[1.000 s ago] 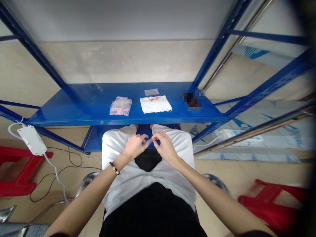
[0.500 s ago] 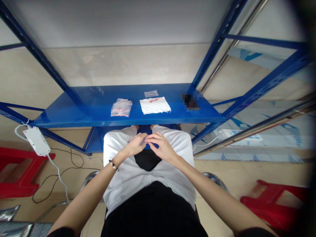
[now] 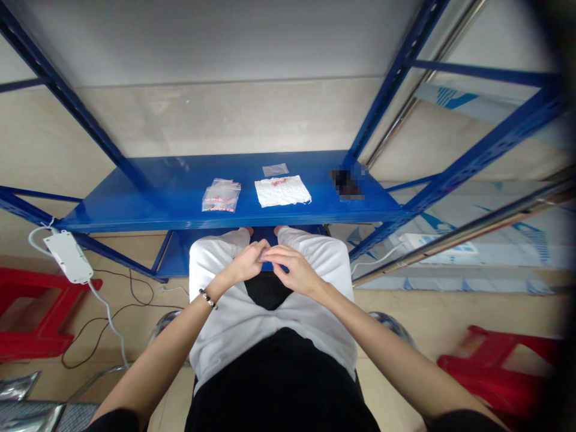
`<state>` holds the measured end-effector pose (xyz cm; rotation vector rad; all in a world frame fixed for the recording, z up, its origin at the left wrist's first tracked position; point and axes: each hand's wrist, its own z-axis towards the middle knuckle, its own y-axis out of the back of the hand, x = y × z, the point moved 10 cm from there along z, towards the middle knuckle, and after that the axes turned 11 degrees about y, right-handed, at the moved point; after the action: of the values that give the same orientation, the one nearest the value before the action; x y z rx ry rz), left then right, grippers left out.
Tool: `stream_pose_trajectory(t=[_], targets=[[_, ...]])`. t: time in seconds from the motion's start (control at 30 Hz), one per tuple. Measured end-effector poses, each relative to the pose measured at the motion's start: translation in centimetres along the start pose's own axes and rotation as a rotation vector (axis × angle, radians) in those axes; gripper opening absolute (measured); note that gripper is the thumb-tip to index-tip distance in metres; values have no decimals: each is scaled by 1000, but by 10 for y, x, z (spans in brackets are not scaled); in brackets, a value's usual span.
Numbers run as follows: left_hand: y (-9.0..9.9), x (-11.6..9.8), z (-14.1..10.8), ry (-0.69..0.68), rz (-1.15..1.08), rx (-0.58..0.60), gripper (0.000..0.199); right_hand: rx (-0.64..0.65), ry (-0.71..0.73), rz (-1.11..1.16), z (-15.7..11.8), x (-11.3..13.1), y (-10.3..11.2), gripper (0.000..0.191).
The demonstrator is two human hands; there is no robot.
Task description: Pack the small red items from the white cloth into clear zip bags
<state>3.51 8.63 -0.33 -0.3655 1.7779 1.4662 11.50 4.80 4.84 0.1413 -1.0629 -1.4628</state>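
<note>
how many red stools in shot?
2. Left stool: on the floor, cut off by the picture's left edge. Right stool: lower right, partly lost in the dark blur. More could be hidden there.

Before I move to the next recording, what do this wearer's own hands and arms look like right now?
The left hand is ungloved, with a bracelet of dark and pale beads on its wrist. The right hand is ungloved too, its wrist without any band. Both forearms are bare, and black sleeves show at the bottom edge of the picture.
</note>
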Motion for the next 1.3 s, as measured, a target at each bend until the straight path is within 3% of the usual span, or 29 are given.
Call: stream_pose_trajectory(t=[0.37, 0.8, 1.0, 1.2, 1.3], targets=[[-11, 2, -5, 58, 152, 61, 26, 217, -34, 43, -6, -3, -26, 51], [-13, -8, -10, 44, 318, 30, 11, 323, -7, -73, -12, 6, -32, 30], [-23, -19, -18, 55, 319, 79, 19, 361, -15, -87, -19, 6, -45, 16], [-11, -22, -11, 13, 307, 18, 15, 350, 38, -187, -13, 5, -39, 20], [1, -20, -8, -16, 324, -38, 14, 274, 96, -167, -6, 9, -26, 31]])
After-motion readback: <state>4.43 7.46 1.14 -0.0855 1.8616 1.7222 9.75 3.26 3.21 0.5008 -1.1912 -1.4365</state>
